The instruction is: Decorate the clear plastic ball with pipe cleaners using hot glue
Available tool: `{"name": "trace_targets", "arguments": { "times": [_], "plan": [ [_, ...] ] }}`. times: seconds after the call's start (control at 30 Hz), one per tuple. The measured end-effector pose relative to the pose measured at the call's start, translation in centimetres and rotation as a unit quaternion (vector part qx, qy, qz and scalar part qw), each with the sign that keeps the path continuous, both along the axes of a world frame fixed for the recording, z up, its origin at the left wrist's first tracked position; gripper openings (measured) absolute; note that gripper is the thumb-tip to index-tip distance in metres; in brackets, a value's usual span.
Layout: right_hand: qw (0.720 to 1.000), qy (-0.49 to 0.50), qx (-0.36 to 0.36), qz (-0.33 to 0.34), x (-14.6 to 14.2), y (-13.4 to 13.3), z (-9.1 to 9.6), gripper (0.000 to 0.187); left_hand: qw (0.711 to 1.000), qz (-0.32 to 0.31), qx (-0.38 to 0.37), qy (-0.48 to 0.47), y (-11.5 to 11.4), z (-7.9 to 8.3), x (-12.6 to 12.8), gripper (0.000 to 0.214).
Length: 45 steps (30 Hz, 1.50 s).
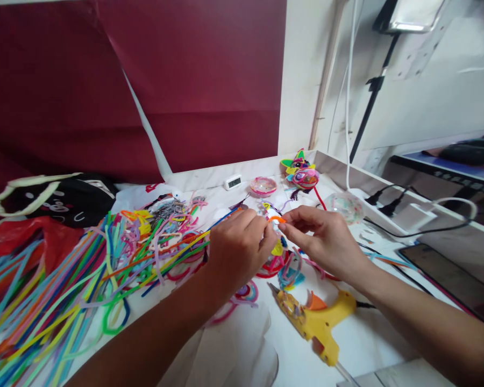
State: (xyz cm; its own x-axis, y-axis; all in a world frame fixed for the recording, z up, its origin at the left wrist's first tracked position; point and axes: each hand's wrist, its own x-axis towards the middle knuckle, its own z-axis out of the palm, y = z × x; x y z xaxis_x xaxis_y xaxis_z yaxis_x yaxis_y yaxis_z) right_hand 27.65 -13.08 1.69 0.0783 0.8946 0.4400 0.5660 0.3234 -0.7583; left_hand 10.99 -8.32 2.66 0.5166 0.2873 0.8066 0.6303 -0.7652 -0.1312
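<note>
A short orange pipe cleaner (277,219) is pinched between my two hands at the middle of the table. My left hand (242,244), seen from the back, is closed with its fingertips at the left end of the piece. My right hand (326,236) pinches the other end between thumb and fingers. Just below my hands lie a red looped pipe cleaner piece (275,266) and a light blue one (291,271). A yellow hot glue gun (318,322) rests on its side in front of my right hand, its nozzle towards my hands.
Many loose coloured pipe cleaners (64,301) cover the left side beside a black pouch (60,199). Farther back stand a small digital timer (233,183), a pink-rimmed bowl (263,186) and a colourful pipe-cleaner figure (301,171). A power strip (373,207) and a phone (447,279) lie right.
</note>
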Motion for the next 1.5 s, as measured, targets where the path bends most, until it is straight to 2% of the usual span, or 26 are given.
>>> {"name": "trace_targets", "arguments": {
  "times": [0.13, 0.3, 0.43, 0.57, 0.7, 0.83, 0.97, 1.1, 1.3, 1.37, 1.5],
  "plan": [
    [1.000, -0.014, 0.020, 0.000, 0.0, -0.2, 0.0, 0.013, 1.000, 0.003, -0.022, 0.010, -0.1, 0.1, -0.2, 0.028],
    [0.995, -0.082, 0.064, -0.009, -0.2, -0.7, 0.5, 0.013, 0.992, -0.028, -0.117, 0.027, -0.4, 0.9, -0.3, 0.020],
    [0.995, -0.077, 0.070, 0.004, -0.3, -1.0, 0.7, 0.011, 0.991, -0.058, -0.108, 0.046, -0.6, 1.4, 0.0, 0.020],
    [0.999, 0.024, 0.026, 0.027, -0.3, -0.9, 0.6, 0.008, 0.994, -0.056, -0.082, 0.055, -0.8, 1.6, 0.2, 0.022],
    [0.981, 0.178, -0.030, 0.072, -0.2, -0.7, 0.5, 0.014, 0.993, -0.053, -0.086, 0.056, -0.9, 1.5, 0.4, 0.023],
    [0.972, 0.218, -0.048, 0.077, -0.1, -0.5, 0.4, 0.020, 0.994, -0.048, -0.087, 0.047, -0.9, 1.2, 0.5, 0.023],
    [0.984, 0.169, -0.019, 0.061, -0.1, -0.7, 0.0, 0.014, 0.996, -0.040, -0.077, 0.031, -0.8, 0.9, 0.7, 0.021],
    [0.999, 0.025, 0.043, -0.005, -0.2, -1.1, 0.0, 0.012, 0.997, -0.032, -0.074, 0.015, -0.9, 0.8, 0.9, 0.019],
    [0.975, -0.144, 0.165, -0.033, -0.2, -1.3, -0.4, 0.013, 0.997, -0.039, -0.070, 0.001, -0.8, 0.5, 0.9, 0.021],
    [0.976, -0.135, 0.168, -0.028, -0.1, -1.3, -0.5, 0.012, 0.995, -0.044, -0.083, -0.011, -0.8, 0.6, 0.8, 0.021],
    [0.997, 0.026, 0.058, 0.031, 0.2, -1.3, 0.1, 0.012, 0.987, -0.069, -0.138, -0.037, -0.6, 0.9, 0.7, 0.017]
  ]
}}
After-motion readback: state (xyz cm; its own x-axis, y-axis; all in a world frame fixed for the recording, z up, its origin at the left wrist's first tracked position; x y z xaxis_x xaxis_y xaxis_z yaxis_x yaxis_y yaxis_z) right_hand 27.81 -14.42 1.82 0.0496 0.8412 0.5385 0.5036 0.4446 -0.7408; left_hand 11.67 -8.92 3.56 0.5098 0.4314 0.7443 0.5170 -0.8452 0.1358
